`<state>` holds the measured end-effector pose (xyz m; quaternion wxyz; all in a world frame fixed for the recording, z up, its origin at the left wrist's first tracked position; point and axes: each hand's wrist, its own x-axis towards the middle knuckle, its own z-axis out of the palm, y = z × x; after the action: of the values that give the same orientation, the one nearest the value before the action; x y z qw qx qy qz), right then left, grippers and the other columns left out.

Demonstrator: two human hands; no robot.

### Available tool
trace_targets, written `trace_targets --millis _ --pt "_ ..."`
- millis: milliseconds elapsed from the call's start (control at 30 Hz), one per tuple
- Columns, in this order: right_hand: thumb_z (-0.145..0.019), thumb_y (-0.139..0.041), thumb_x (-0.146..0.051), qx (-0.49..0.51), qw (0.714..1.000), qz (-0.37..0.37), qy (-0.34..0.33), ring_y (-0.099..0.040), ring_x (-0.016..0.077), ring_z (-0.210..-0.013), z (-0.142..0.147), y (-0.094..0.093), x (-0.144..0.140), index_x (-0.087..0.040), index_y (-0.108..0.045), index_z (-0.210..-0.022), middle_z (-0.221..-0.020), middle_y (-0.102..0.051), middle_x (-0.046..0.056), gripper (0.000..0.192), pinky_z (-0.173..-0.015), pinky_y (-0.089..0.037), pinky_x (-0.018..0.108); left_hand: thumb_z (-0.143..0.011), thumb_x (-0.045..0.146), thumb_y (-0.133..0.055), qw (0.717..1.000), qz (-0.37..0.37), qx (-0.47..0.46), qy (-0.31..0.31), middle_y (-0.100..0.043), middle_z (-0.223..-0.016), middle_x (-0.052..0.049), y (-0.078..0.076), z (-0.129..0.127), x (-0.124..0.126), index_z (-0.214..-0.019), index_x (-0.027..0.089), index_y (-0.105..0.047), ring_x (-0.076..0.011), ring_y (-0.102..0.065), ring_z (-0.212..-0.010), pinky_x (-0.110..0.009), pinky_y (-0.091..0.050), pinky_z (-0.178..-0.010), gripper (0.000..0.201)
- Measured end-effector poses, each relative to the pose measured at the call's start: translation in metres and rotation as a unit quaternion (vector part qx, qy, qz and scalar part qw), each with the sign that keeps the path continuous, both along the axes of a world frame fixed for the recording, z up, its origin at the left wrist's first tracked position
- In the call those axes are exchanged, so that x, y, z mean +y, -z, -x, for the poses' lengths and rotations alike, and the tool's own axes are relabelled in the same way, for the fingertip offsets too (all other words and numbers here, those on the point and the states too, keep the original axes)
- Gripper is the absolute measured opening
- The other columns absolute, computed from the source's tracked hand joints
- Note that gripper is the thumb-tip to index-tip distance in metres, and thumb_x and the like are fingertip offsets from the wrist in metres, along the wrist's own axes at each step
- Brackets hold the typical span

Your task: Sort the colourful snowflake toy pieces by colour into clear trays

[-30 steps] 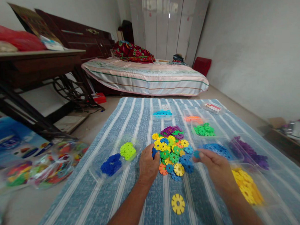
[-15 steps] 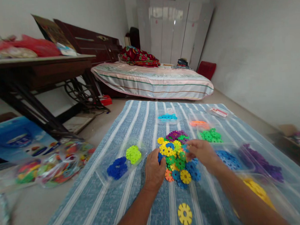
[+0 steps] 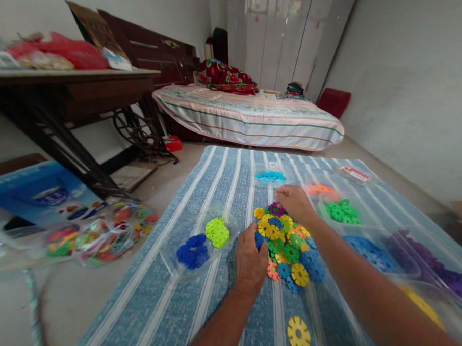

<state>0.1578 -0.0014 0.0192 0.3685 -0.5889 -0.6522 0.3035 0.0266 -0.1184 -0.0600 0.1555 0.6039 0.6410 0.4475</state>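
Head view: your left hand clasps dark blue disc; right hand, grip unclear, at pile far edge; lift singly.

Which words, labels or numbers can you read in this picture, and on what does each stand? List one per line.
None can be read.
Blue box: a round logo, too blurred to read.
White label with red print on the far lid: too small to read.
Small tag by the cyan pieces: too small to read.
Board on the table: print too blurred to read.
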Motion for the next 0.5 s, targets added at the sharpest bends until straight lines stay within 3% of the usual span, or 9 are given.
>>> trace_targets --millis 233,500 --pt "-0.078 -0.054 -0.020 -0.137 0.977 -0.117 -0.113 -0.056 0.0174 -0.090 0.011 0.010 -0.076 -0.021 -0.067 -0.072 -0.084 -0.066 0.003 0.015 -0.086 -0.040 0.030 -0.075 0.017 -0.054 0.999 -0.017 -0.034 0.012 -0.056 -0.126 -0.013 0.000 -0.001 -0.001 -0.127 0.015 -0.042 -0.0232 -0.053 -0.117 -0.041 -0.042 -0.100 0.053" --pt "-0.076 -0.060 -0.022 -0.212 0.960 -0.157 -0.093 -0.052 0.0213 -0.102 0.020 0.026 -0.092 -0.021 -0.067 -0.076 -0.095 -0.064 0.007 0.007 -0.092 -0.039 0.035 -0.083 0.017 -0.043 0.996 -0.082 -0.008 0.044 -0.055 -0.127 -0.012 -0.006 -0.004 -0.001 -0.129 0.016 -0.038 -0.0201 -0.052 -0.119 -0.037 -0.043 -0.100 0.046"
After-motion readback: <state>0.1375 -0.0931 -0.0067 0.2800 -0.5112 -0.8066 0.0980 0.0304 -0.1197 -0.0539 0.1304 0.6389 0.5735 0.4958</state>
